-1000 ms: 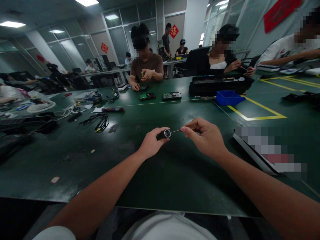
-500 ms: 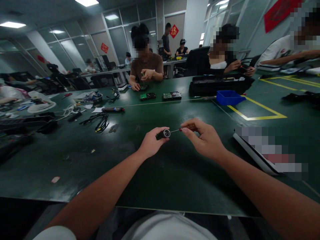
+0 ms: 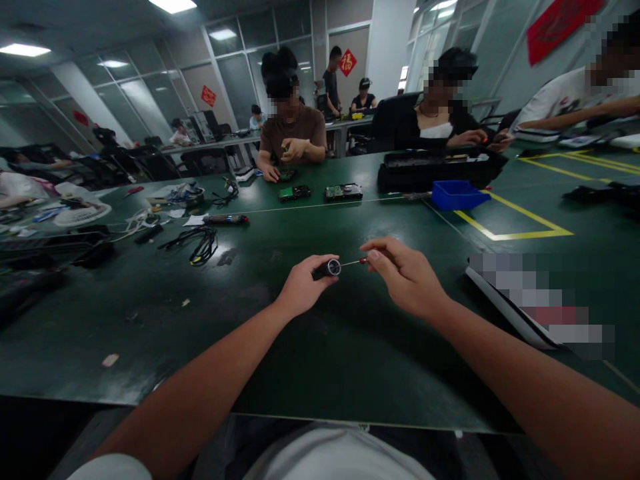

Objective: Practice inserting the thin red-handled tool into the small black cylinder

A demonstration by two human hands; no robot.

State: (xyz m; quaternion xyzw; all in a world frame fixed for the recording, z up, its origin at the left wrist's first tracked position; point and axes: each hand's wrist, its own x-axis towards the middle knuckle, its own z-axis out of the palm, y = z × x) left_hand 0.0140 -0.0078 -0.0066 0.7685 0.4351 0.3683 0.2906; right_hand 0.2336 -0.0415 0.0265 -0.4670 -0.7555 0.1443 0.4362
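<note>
My left hand point(image 3: 303, 287) is closed around a small black cylinder point(image 3: 333, 267) with a silvery ring at its open end, which faces me. Its exact kind I cannot make out. My right hand point(image 3: 407, 277) pinches the red handle of a thin screwdriver point(image 3: 363, 261). The metal shaft points left, and its tip meets the side of the cylinder's ringed end; whether it goes inside is unclear. Both hands are above the green table point(image 3: 320, 360), near its front edge.
A blue bin point(image 3: 457, 195) stands at the back right beside a long black casing point(image 3: 440, 172). Two circuit-board units point(image 3: 344, 192) lie ahead. Black cables point(image 3: 197, 244) are to the left, a pale-edged slab point(image 3: 515, 310) to the right. Co-workers point(image 3: 293, 127) sit opposite.
The fingers of my right hand have shifted slightly on the screwdriver handle, with the thumb a little higher. My left hand and the black cylinder have stayed in place.
</note>
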